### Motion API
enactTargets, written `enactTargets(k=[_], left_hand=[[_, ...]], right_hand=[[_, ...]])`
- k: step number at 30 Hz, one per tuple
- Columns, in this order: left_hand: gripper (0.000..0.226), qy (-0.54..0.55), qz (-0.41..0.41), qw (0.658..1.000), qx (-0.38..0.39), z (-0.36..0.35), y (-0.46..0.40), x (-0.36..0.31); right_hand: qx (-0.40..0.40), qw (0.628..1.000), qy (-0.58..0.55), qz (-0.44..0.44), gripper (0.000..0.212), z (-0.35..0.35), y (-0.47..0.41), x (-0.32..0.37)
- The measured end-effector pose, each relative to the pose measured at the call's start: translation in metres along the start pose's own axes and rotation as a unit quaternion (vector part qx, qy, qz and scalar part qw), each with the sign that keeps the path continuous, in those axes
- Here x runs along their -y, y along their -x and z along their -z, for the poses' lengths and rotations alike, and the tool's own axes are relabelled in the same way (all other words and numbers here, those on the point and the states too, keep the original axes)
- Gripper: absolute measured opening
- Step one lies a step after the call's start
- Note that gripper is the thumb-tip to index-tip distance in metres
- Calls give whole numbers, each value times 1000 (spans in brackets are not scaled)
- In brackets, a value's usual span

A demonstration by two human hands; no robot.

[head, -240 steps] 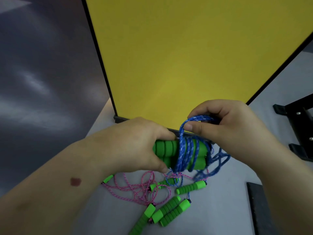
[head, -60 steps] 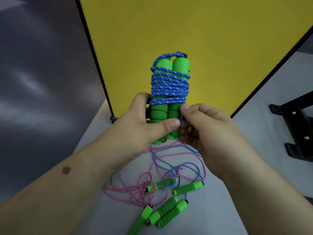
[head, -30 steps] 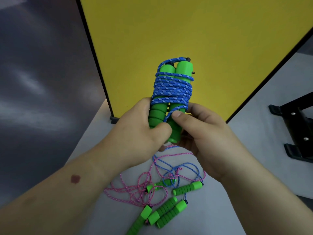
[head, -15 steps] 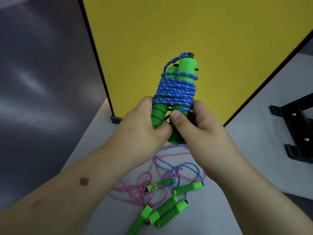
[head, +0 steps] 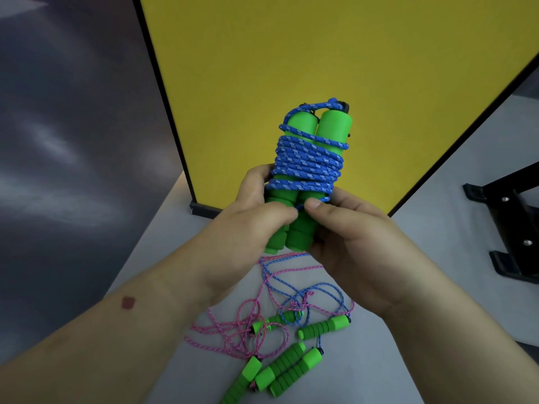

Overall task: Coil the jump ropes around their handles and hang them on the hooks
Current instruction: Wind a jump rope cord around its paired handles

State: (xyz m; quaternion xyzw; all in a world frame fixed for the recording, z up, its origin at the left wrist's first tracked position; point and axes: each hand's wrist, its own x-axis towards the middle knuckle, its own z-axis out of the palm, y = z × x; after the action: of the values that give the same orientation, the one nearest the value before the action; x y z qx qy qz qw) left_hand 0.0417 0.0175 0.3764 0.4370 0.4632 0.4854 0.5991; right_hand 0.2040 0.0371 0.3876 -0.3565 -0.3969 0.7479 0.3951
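Observation:
A blue jump rope [head: 306, 161] is coiled tightly around its two green foam handles [head: 318, 128], held upright in front of a yellow board. My left hand [head: 250, 217] grips the lower part of the handles. My right hand [head: 353, 237] holds the handles from the right, and its thumb and my left thumb pinch the rope's loose end against the handles just below the coil. Loose pink rope [head: 233, 328] and blue rope [head: 315, 293] lie tangled on the table below, with several green handles [head: 288, 371] among them.
The yellow board [head: 320, 53] with a black frame stands upright on the grey table [head: 437, 199] behind my hands. A black metal stand [head: 513, 228] sits at the right. Dark floor lies to the left of the table edge.
The wrapped bundle has turned so both handle tops face me side by side. My right thumb has slid down onto the rope's end beside my left thumb.

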Motion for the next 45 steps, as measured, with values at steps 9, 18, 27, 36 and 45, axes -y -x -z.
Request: enactTargets(k=[9, 18, 27, 36, 45], left_hand=[[43, 2, -28, 999, -27, -1, 4, -8], [42, -183, -64, 981, -7, 7, 3, -6], [47, -246, -81, 966, -10, 9, 5, -12], [60, -331, -133, 930, -87, 4, 6, -5], [15, -374, -181, 895, -161, -15, 12, -12]], right_hand=[[17, 981, 191, 23, 50, -2, 0, -6], [-128, 943, 230, 206, 39, 0, 5, 21], [-107, 910, 326, 234, 13, 0, 10, 24], [-166, 856, 422, 248, 9, -2, 2, 7], [-219, 889, 340, 218, 11, -19, 3, -6]])
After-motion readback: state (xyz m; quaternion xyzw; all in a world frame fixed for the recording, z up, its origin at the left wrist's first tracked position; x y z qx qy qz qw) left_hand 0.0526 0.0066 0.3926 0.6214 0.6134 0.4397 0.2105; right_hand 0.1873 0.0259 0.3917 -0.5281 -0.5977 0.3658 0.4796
